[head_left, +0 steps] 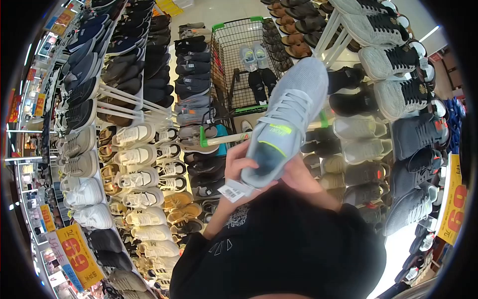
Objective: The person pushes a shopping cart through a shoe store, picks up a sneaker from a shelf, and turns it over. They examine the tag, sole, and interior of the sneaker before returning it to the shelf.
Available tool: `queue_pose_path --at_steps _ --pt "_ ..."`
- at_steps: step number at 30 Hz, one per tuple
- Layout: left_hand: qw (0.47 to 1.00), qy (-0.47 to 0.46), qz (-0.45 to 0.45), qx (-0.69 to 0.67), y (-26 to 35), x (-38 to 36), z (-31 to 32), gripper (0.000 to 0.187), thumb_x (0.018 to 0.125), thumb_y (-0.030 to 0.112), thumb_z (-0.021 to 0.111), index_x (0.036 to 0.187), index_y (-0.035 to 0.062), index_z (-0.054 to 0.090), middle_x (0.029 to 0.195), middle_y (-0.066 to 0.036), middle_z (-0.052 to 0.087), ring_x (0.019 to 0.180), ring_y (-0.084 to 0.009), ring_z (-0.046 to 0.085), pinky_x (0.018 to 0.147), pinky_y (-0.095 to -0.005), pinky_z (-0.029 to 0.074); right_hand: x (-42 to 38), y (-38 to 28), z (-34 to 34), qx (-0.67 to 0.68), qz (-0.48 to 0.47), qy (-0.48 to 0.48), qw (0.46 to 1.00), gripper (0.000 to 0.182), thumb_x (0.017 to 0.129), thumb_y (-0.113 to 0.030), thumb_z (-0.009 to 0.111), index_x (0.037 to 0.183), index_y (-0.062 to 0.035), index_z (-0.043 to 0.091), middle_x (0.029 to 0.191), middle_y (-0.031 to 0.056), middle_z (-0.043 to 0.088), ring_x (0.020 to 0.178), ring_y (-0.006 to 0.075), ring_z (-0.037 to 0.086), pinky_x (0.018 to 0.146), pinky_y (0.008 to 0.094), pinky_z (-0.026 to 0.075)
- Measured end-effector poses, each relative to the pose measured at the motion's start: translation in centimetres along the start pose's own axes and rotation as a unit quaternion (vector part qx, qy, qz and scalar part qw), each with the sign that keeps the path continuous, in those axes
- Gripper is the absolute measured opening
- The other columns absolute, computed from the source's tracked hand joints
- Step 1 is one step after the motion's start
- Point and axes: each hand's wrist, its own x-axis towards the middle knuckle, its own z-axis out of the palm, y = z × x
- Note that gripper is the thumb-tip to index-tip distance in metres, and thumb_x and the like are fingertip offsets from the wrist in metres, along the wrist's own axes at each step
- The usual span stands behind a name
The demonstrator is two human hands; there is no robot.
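A light grey lace-up sports shoe (294,104) with yellow-green trim is held up before the wearer's chest, toe pointing away, its opening facing the wearer. The left hand (239,164) has its grip closed on the heel end, fingers curled over the collar, apparently to steady it. The right hand (298,175) is against the heel's other side, seemingly bearing weight from beneath; its fingers are hidden, so how tightly they close cannot be told. A barcode tag (232,192) hangs at the heel, outside the opening. Beyond is a wire shopping cart (237,22), holding a pale grey pair (248,59) and, nearer the wearer, a black pair (261,83). Display racks of shoes flank the cart, mostly set side by side, likely to make styles easy to compare. Large price signs (77,256) show at the left and right edges.
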Motion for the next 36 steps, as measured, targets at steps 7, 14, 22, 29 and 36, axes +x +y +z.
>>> queue_pose_path --at_steps 7,14,22,29,36 --pt "0.974 -0.193 -0.103 0.057 -1.3 0.7 -2.4 0.088 0.065 0.02 0.085 0.138 0.0014 0.039 0.139 -0.023 0.044 0.128 -0.0363 0.045 0.104 -0.0457 0.038 -0.6 -0.5 -2.9 0.055 -0.002 -0.014 0.998 0.103 0.068 -0.042 0.083 0.144 -0.0005 0.027 0.143 0.0122 0.041 0.133 0.0243 0.039 0.111 0.0398 0.03" --pt "0.884 -0.025 -0.244 -0.398 -2.5 0.7 -1.4 0.107 0.072 0.041 0.08 0.148 0.0023 0.016 0.136 -0.021 0.044 0.126 -0.0317 0.046 0.106 -0.0433 0.036 0.0 0.6 -5.0 0.035 0.052 -0.079 0.995 0.107 0.062 -0.033 0.089 0.143 0.0027 0.028 0.139 0.0118 0.045 0.131 0.0239 0.041 0.111 0.0363 0.03" --pt "0.921 0.023 -0.266 -0.283 -2.9 -1.7 0.4 0.105 0.059 0.014 0.082 0.144 -0.002 0.021 0.137 -0.015 0.041 0.129 -0.0244 0.042 0.109 -0.04 0.031 0.7 -3.0 -1.5 -0.128 0.059 -0.117 0.983 0.101 0.067 -0.031 0.085 0.144 0.0017 0.027 0.143 0.0134 0.039 0.13 0.0224 0.04 0.107 0.0377 0.032" --pt "0.947 -0.068 -0.219 -0.224 -4.2 -2.2 -1.8 0.106 0.056 0.013 0.08 0.142 -0.0021 0.02 0.137 -0.016 0.04 0.129 -0.0252 0.041 0.109 -0.0397 0.03 3.5 -2.7 -1.3 -0.123 -0.144 -0.043 0.981 0.089 0.084 -0.05 0.063 0.145 0.0005 0.023 0.139 0.0172 0.04 0.129 0.0263 0.04 0.106 0.0407 0.031" --pt "0.949 -0.147 -0.231 -0.155 -4.2 -1.6 -1.0 0.107 0.056 0.008 0.08 0.143 -0.0042 0.018 0.143 -0.018 0.034 0.136 -0.0272 0.033 0.113 -0.0397 0.024 6.5 -4.8 0.2 -0.095 -0.194 0.085 0.973 0.031 0.09 -0.027 0.062 0.108 -0.0038 0.049 0.098 0.0028 0.055 0.092 0.009 0.05 0.083 0.0249 0.041"
